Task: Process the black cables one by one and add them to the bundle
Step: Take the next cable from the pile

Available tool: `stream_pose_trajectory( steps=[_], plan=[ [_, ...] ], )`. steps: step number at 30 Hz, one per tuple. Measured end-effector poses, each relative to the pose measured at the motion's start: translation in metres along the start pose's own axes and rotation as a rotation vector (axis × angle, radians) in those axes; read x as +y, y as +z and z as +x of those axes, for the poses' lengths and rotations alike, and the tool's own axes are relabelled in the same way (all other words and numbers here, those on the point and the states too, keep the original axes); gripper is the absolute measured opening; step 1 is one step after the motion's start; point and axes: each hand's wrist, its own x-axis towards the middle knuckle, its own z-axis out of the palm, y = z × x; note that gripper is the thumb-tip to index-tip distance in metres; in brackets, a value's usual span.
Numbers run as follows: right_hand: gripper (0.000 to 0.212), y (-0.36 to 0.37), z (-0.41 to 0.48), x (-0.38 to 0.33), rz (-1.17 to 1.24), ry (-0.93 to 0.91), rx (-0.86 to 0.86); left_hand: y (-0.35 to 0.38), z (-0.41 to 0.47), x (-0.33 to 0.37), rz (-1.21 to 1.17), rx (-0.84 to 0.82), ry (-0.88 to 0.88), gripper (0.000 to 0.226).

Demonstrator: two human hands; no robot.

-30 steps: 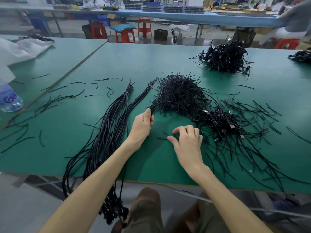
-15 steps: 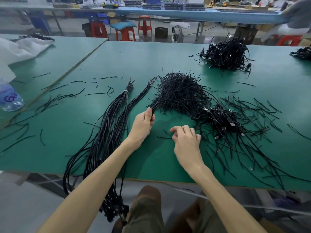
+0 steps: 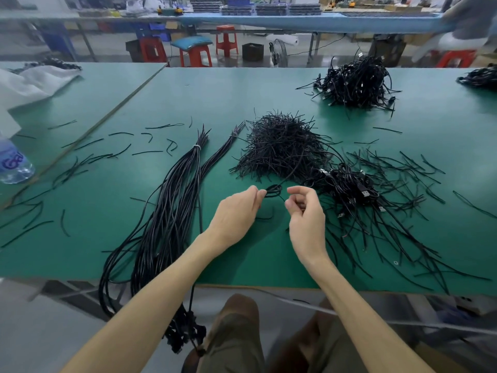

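Note:
My left hand (image 3: 236,211) pinches a small coiled black cable (image 3: 273,190) just above the green table (image 3: 242,90). One end of the cable trails up into the pile of short black ties (image 3: 282,146). My right hand (image 3: 305,214) is beside the coil with curled fingers, and pinches a thin black strand (image 3: 281,198) that runs off the coil. To the left lies the bundle of long black cables (image 3: 172,211), bound with a white tie near its top and draped over the table's front edge. A thinner tied bundle (image 3: 220,152) lies next to it.
A heap of coiled USB cables (image 3: 347,184) sits right of my hands, with loose ties (image 3: 403,170) scattered around it. Another cable pile (image 3: 355,82) stands far back right. A water bottle (image 3: 13,162) and white foam sheet (image 3: 27,84) are on the left table.
Both hands rose off the table and came together. My left hand now holds a small cable coil, and my right hand left the table surface and took hold of a strand at the coil.

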Motion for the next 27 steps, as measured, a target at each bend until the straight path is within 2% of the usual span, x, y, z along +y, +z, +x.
stream_pose_trajectory(
  steps=[3, 9, 17, 21, 24, 27],
  plan=[
    [0.018, -0.0007, 0.0015, 0.0013, 0.038, 0.019, 0.021, 0.0025, -0.0045, 0.0081, 0.112, 0.009, 0.094, 0.048],
    [0.026, 0.0011, 0.0011, 0.0005, 0.033, 0.012, 0.020, 0.0048, -0.0028, 0.0085, 0.106, 0.022, 0.088, 0.042],
    [0.037, 0.0049, -0.0071, -0.0078, -0.017, -0.146, -0.012, 0.0036, 0.0003, 0.0079, 0.151, -0.045, 0.057, 0.042],
    [0.041, 0.0057, -0.0079, -0.0078, -0.020, -0.151, -0.012, 0.0004, -0.0008, 0.0076, 0.066, -0.065, 0.075, 0.052],
    [0.044, 0.0051, -0.0072, -0.0058, -0.026, -0.141, 0.013, -0.0018, -0.0013, 0.0085, 0.031, -0.068, 0.062, 0.047],
    [0.050, 0.0045, -0.0053, -0.0055, 0.015, -0.084, 0.006, -0.0049, 0.0030, 0.0064, -0.184, -0.083, -0.035, 0.049]
  ],
)
